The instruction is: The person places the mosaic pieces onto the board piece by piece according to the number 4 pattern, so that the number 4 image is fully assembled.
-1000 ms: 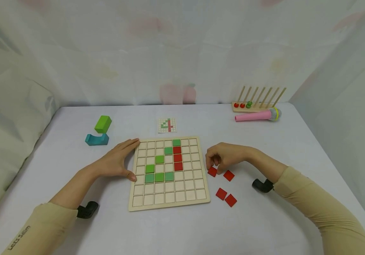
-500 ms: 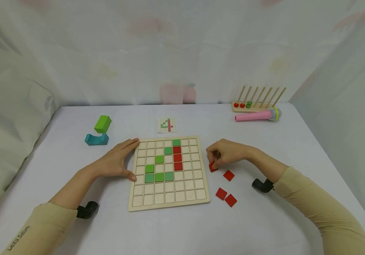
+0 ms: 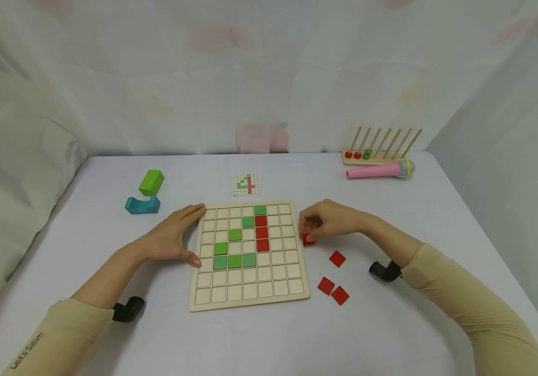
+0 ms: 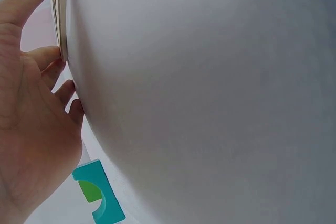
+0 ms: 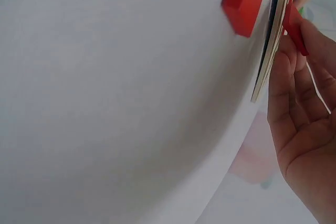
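Between thumb and fingers my right hand (image 3: pixel 332 218) pinches a red square tile (image 3: pixel 306 241), just off the right edge of a wooden grid board (image 3: pixel 249 304). The right wrist view shows that tile (image 5: pixel 297 38) tilted, partly hidden by the fingers. My left hand (image 3: pixel 167 239) is spread along the board's left edge, thumb and fingertips touching it. On the board lie several green tiles (image 3: pixel 234 261) in a stepped line and a row, and a column of 3 red tiles (image 3: pixel 261 233). Three loose red tiles (image 3: pixel 337 259) lie on the table to the right.
Behind the board lies a small pattern card (image 3: pixel 246 185) with a green and red figure. A green block (image 3: pixel 151 183) and a teal arched block (image 3: pixel 142 205) are at the left. A pink microphone (image 3: pixel 374 171) lies before a peg rack (image 3: pixel 367 161) at the back right.
My right hand has picked the red tile up from the table and carried it slightly left and away from me, towards the board. The left hand and board stay in place.
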Available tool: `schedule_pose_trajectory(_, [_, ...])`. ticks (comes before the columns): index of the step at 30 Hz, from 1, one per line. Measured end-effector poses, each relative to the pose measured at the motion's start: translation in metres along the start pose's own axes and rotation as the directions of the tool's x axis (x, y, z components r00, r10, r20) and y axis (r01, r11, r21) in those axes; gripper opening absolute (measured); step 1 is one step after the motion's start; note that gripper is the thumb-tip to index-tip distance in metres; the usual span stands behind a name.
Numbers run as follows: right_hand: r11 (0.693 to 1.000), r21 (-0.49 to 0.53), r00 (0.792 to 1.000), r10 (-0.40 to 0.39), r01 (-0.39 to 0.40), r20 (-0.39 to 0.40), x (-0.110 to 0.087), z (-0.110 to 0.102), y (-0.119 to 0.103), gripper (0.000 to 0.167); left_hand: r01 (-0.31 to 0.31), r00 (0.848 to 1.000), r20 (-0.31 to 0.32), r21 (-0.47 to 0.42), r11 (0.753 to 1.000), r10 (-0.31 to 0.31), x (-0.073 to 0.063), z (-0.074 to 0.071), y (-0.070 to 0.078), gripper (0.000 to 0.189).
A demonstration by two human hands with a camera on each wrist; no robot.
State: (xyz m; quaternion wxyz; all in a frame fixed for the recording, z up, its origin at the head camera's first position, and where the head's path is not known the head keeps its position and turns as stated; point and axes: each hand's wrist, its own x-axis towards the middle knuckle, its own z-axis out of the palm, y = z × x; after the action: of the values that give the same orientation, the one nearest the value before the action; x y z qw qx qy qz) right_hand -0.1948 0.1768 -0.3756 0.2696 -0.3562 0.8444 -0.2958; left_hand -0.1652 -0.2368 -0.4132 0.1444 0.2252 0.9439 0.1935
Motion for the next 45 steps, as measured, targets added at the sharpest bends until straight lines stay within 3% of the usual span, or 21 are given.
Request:
schedule_pose_trajectory(20, [0.998, 0.063, 0.984, 0.015, -0.004, -0.176, 0.023, 0.017, -0.032, 0.012, 0.006, 1.0, 0.004, -0.003, 1.0, -0.006, 0.0, -0.001, -0.001, 0.137])
schedule_pose_trajectory(45, [0.999, 0.044, 0.994, 0.02, -0.015, -0.105, 0.046, 0.041, -0.063, 0.015, 0.009, 1.0, 0.008, -0.016, 1.0, -0.008, 0.0, 0.0, -0.003, 0.14])
